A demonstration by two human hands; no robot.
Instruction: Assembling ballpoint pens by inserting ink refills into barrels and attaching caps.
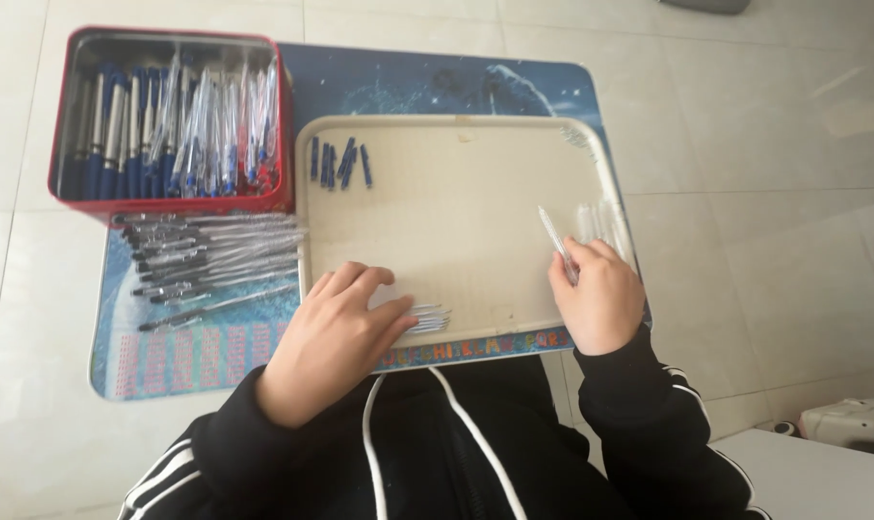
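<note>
A shallow beige plastic tray (456, 183) with rounded corners lies on a small table covered by a blue printed mat (437, 82), and most of its ribbed floor is bare, leaving open room between the two hands. The left hand (336, 337) rests palm down at the tray's near left edge, fingers loosely curled over a small bunch of thin metal springs (429, 318) whose ends poke out to the right. The right hand (599, 294) sits near the tray's right rim, fingers closed on a clear plastic pen barrel (555, 241); its long axis runs from the hand up and to the left, tip away from the person. More clear barrels (596, 221) lie just beside it against the right rim. Short blue pen caps (340, 162) are scattered at the far left corner. Left of the tray, a row of slim refills (215, 260) lies roughly crosswise on the mat, and a red metal tin (172, 116) behind holds blue pens packed upright.
</note>
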